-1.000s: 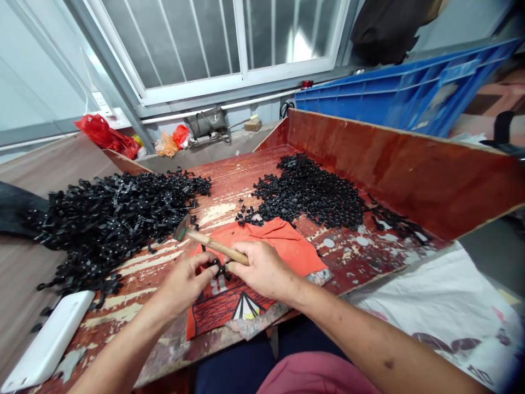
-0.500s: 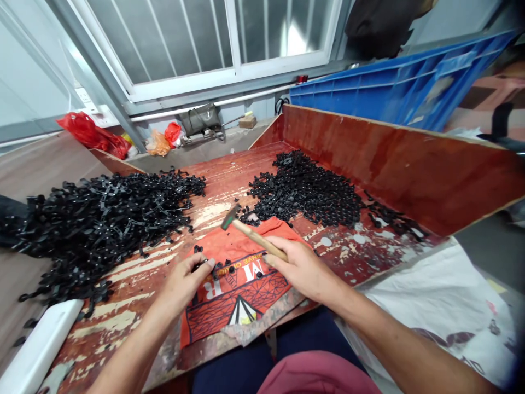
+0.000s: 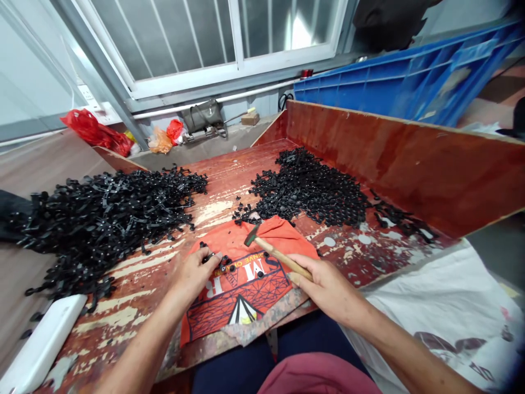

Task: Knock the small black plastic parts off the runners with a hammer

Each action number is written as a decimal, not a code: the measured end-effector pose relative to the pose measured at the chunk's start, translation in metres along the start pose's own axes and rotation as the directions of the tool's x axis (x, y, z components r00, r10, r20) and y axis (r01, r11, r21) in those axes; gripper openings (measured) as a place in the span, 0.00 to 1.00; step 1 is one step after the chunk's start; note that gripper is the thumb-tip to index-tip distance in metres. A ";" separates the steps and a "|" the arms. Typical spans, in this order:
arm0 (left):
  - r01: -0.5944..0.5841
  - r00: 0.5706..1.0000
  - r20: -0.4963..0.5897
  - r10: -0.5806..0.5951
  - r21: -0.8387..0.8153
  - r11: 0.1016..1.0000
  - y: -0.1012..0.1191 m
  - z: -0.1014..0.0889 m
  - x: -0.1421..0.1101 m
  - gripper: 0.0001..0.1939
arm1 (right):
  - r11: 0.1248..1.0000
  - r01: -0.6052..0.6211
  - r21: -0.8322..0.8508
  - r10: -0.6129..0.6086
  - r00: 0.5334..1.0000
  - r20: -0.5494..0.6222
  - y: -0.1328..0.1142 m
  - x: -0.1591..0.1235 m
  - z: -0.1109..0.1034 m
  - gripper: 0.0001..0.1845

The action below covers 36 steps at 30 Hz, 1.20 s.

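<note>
My right hand (image 3: 322, 282) is wrapped round the wooden handle of a small hammer (image 3: 279, 254), whose dark head hangs over the far part of an orange printed cloth (image 3: 270, 232). On the left of that cloth, my left hand (image 3: 194, 273) is closed with thumb and fingers on a small black plastic part (image 3: 208, 254). Several small round black pieces (image 3: 232, 268) lie just right of its fingertips. A heap of long black parts (image 3: 118, 210) spreads to the left of the cloth. Behind it and to the right is a pile of small black pieces (image 3: 309, 189).
A red wooden board (image 3: 394, 158) walls the worn red tabletop (image 3: 229, 158) on the right, with a blue crate (image 3: 381, 82) beyond. A white box-shaped object (image 3: 45, 342) lies at the near left. A white sack (image 3: 443, 312) hangs by my right arm.
The hammer and my right hand have moved right and slightly toward me. My left hand has shifted a little to the right and upward, nearer the small round pieces.
</note>
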<state>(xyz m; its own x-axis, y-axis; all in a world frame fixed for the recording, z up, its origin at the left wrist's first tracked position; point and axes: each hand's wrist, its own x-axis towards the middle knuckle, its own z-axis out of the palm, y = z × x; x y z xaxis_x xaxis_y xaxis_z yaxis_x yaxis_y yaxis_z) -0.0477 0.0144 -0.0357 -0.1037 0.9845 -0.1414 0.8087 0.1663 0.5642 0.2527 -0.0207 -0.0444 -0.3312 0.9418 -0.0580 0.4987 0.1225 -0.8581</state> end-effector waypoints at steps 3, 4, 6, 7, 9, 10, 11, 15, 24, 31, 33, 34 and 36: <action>-0.001 1.000 -0.019 0.002 0.082 0.997 0.005 -0.001 0.000 0.18 | 1.000 -0.005 0.010 0.005 1.000 0.011 0.000 0.000 0.001 0.18; 0.000 1.000 -0.021 0.002 0.091 0.996 0.006 -0.001 0.000 0.18 | 1.000 -0.008 0.013 0.008 1.000 0.015 0.000 0.000 0.001 0.18; 0.008 1.000 -0.019 -0.007 0.088 0.996 0.008 -0.002 -0.001 0.18 | 1.000 -0.012 0.009 0.012 1.000 0.017 0.001 -0.001 0.001 0.17; 0.016 1.000 -0.012 -0.015 0.080 0.997 0.008 -0.002 -0.001 0.18 | 1.000 -0.012 0.006 0.011 1.000 0.016 0.001 -0.001 0.002 0.16; 0.038 0.999 0.005 -0.038 0.058 0.998 0.009 -0.002 -0.002 0.18 | 1.000 -0.007 0.001 0.007 1.000 0.016 0.001 0.000 0.002 0.14; 0.052 0.999 0.010 -0.053 0.048 0.997 0.009 -0.002 -0.002 0.18 | 1.000 -0.003 0.001 0.003 1.000 0.015 0.001 0.000 0.001 0.14; 0.064 0.998 0.014 -0.065 0.038 0.997 0.009 -0.002 -0.001 0.18 | 1.000 0.000 -0.003 0.000 1.000 0.017 0.001 0.000 0.001 0.15; 0.069 0.997 0.034 -0.069 0.000 0.998 0.002 -0.001 0.005 0.20 | 0.996 0.046 -0.078 -0.044 0.999 0.018 -0.006 0.002 -0.002 0.19; 0.105 0.984 0.152 -0.090 -0.092 0.990 -0.009 -0.003 0.024 0.24 | 0.936 0.206 -0.285 -0.198 0.979 0.056 -0.039 0.011 -0.002 0.26; 0.103 0.985 0.145 -0.090 -0.085 0.991 -0.005 -0.005 0.023 0.23 | 0.935 0.250 -0.253 -0.254 0.967 0.017 -0.046 0.011 0.000 0.27; 0.097 0.985 0.150 -0.084 -0.087 0.991 -0.007 -0.004 0.022 0.23 | 0.928 0.273 -0.253 -0.280 0.960 0.008 -0.045 0.011 0.004 0.28; 0.093 0.985 0.153 -0.079 -0.089 0.992 -0.008 -0.003 0.022 0.23 | 0.922 0.278 -0.270 -0.284 0.959 0.017 -0.044 0.011 0.006 0.29; 0.083 0.985 0.156 -0.068 -0.094 0.992 -0.009 -0.002 0.021 0.23 | 0.908 0.273 -0.318 -0.274 0.961 0.044 -0.041 0.011 0.009 0.30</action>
<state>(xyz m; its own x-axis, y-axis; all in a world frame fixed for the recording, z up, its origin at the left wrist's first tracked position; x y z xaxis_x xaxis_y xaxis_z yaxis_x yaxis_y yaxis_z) -0.0586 0.0338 -0.0425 -0.0668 0.9501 -0.3047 0.7390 0.2523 0.6246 0.2209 -0.0179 -0.0148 -0.4902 0.8574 0.1567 0.6171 0.4683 -0.6324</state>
